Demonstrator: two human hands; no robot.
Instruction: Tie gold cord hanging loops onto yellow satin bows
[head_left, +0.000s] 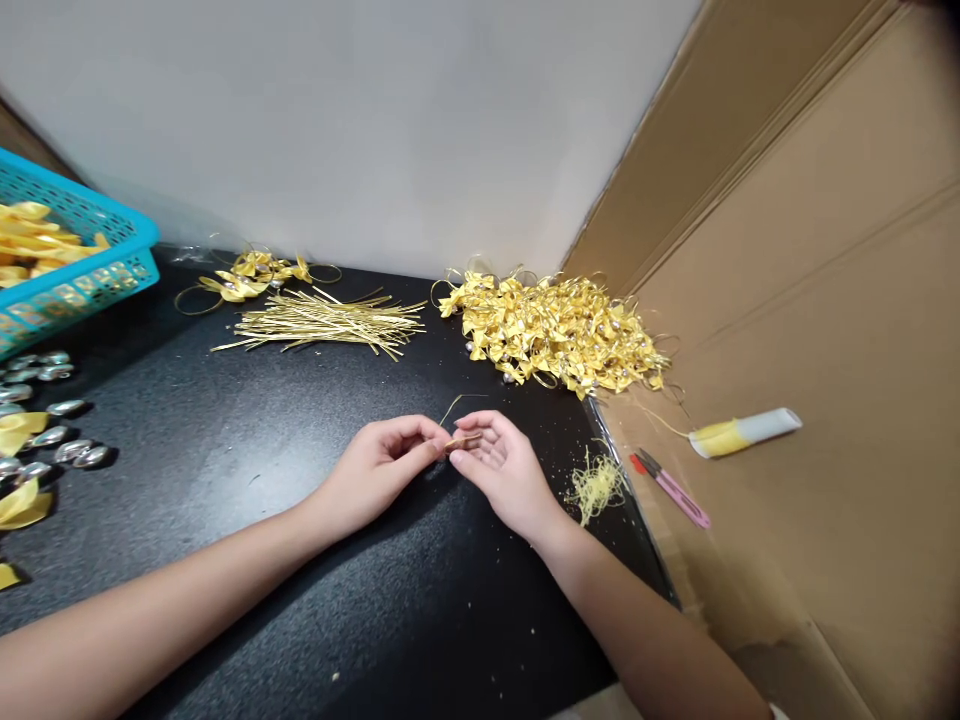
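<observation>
Over the middle of the black table, my left hand (390,465) and my right hand (501,465) meet at their fingertips. Both pinch a thin gold tie (465,438), and one fine end of it sticks up behind the fingers. Part of the tie is hidden by my fingers, so its full shape cannot be made out. Beyond my hands lies a loose bundle of straight gold ties (330,325). To its right is a big heap of yellow ribbon bows (555,335) with gold loops and small silvery beads.
At left are a blue basket (142,235) of yellow ribbon pieces and several silver beads (64,450). A few finished-looking bows (247,280) lie behind the bundle. Right: thread scraps (598,487), pink-handled snips (675,490), a yellow thread spool (739,433) and cardboard walls (825,300).
</observation>
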